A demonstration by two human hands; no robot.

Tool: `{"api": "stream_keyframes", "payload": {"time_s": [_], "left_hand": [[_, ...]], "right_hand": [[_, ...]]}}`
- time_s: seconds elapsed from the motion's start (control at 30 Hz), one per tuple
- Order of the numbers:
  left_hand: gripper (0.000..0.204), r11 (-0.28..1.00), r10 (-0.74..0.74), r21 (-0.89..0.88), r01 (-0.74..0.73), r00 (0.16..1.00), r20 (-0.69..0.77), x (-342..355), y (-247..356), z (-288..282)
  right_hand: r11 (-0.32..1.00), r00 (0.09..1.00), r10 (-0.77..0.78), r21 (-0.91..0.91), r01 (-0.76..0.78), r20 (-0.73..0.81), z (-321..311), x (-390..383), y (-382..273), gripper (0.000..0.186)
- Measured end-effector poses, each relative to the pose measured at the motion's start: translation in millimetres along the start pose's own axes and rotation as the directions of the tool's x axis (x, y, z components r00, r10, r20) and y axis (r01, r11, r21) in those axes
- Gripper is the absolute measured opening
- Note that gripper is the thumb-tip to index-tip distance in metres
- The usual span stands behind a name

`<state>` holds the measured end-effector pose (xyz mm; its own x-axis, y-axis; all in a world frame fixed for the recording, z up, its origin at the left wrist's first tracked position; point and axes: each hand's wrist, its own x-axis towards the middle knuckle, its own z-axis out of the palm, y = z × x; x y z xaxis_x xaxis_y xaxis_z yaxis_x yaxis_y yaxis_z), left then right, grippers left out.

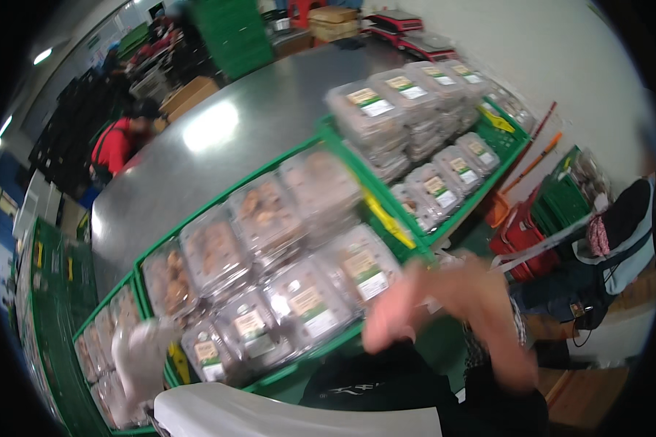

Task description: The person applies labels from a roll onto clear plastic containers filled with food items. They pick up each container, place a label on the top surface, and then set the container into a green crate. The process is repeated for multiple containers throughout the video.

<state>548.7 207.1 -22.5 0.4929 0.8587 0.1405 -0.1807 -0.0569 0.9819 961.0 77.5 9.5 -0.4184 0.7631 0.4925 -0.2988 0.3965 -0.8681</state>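
My left hand (140, 358), in a white glove, is beside the front left corner of the middle green crate (275, 377). It is smeared by motion, so its grip is unclear. My bare right hand (444, 291) is bent over the right front end of that crate, near a clear lidded plastic box (363, 264) with a label. This hand is blurred too, and I cannot make out whether it holds anything. Several such boxes fill the crate, some stacked, with brownish pieces inside; a stacked box (264, 213) shows them through its lid.
Another green crate (431, 237) with stacked boxes is on the right; a third (80, 336) is at the left. Behind them stretches a metal table (270, 109) with red scales (395, 20). A person in red (113, 146) bends beyond it. Another person (619, 240) is at the right.
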Motion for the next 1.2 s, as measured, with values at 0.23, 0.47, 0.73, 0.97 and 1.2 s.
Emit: {"api": "stream_keyframes", "payload": {"time_s": [0.23, 0.47, 0.73, 0.97, 1.2], "left_hand": [[0.098, 0.876, 0.482, 0.081, -0.476, 0.869, -0.114, 18, -52, 239], [0.04, 0.98, -0.174, -0.12, 0.159, 0.977, -0.127, 84, -111, 423], [0.008, 0.952, -0.305, -0.056, 0.3, 0.943, -0.137, 128, -140, 483], [0.012, 0.951, -0.257, 0.169, 0.258, 0.966, -0.031, 143, -146, 506], [0.012, 0.93, -0.339, 0.161, 0.331, 0.941, 0.019, 186, -151, 485]], "right_hand": [[0.7, 0.894, -0.437, -0.588, 0.405, 0.097, -47, -141, -74, 0.04], [0.726, 0.55, 0.196, -0.257, -0.638, -0.812, -153, -249, -88, 0.019], [0.784, 0.51, 0.232, -0.151, -0.602, -0.828, -257, -304, -33, 0.026], [0.496, 0.936, 0.1, -0.798, -0.341, -0.337, -268, -253, -58, 0.016], [0.455, 0.931, 0.08, -0.818, -0.352, -0.356, -284, -233, -27, 0.004]]}}
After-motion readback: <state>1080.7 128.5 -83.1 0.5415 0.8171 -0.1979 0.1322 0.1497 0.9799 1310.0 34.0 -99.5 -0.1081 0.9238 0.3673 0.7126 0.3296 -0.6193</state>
